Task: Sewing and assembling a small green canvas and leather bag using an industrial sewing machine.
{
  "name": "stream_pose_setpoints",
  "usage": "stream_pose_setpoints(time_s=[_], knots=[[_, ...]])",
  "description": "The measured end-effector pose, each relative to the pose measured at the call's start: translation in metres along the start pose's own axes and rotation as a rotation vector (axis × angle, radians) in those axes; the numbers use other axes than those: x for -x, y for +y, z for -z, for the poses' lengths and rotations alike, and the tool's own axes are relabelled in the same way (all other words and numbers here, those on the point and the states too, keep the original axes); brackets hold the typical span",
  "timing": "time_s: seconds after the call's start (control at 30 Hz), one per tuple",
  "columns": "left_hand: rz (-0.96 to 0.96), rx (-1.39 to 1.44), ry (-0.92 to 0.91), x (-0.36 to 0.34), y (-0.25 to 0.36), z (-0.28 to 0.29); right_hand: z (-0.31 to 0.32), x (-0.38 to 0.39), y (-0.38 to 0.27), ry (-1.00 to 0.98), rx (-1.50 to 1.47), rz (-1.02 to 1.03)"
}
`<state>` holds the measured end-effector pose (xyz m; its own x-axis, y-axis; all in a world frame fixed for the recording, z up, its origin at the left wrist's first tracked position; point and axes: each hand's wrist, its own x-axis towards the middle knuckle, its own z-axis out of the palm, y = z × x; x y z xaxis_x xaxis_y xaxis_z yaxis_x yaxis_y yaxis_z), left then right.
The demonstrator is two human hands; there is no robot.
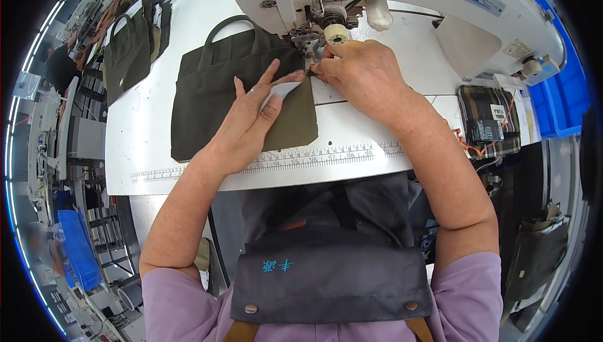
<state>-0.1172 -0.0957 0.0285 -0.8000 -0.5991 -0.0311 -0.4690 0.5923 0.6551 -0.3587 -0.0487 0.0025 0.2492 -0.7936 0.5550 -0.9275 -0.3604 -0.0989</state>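
A dark green fabric bag panel [207,100] with a looped handle [217,34] lies on the white sewing table, its right upper edge beside the needle area of a sewing machine [311,37]. My left hand [251,106] rests over the panel with several fingers spread. Between its thumb and index finger a folded white layer [281,96] is caught, above a lighter olive flap [292,119]. My right hand [364,75] is closed in a pinch at the panel's edge, just below the machine's cream knob [336,34]. Its fingertips partly hide what they grip.
A printed ruler strip [301,157] runs along the table's front edge. More dark green bag panels [129,56] are piled at the far left. On the right lie a plaid bundle [496,103] with orange threads and a blue bin [556,97]. The machine arm overhangs the back.
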Motion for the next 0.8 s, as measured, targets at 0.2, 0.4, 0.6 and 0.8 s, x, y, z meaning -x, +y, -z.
stream_pose_setpoints(time_s=[0.2,0.4,0.6,0.8], knots=[[-0.062,-0.178,0.005,-0.001,0.004,-0.009,0.001,0.001,-0.001,0.012,0.006,0.004],[-0.154,-0.454,0.003,-0.002,0.006,-0.008,0.000,0.001,-0.002,0.008,0.027,-0.004],[-0.193,-0.509,0.001,-0.005,0.000,-0.005,0.001,0.001,-0.001,0.002,0.044,0.006],[-0.199,-0.447,-0.023,-0.004,-0.010,-0.007,0.003,0.001,-0.004,0.012,0.048,0.022]])
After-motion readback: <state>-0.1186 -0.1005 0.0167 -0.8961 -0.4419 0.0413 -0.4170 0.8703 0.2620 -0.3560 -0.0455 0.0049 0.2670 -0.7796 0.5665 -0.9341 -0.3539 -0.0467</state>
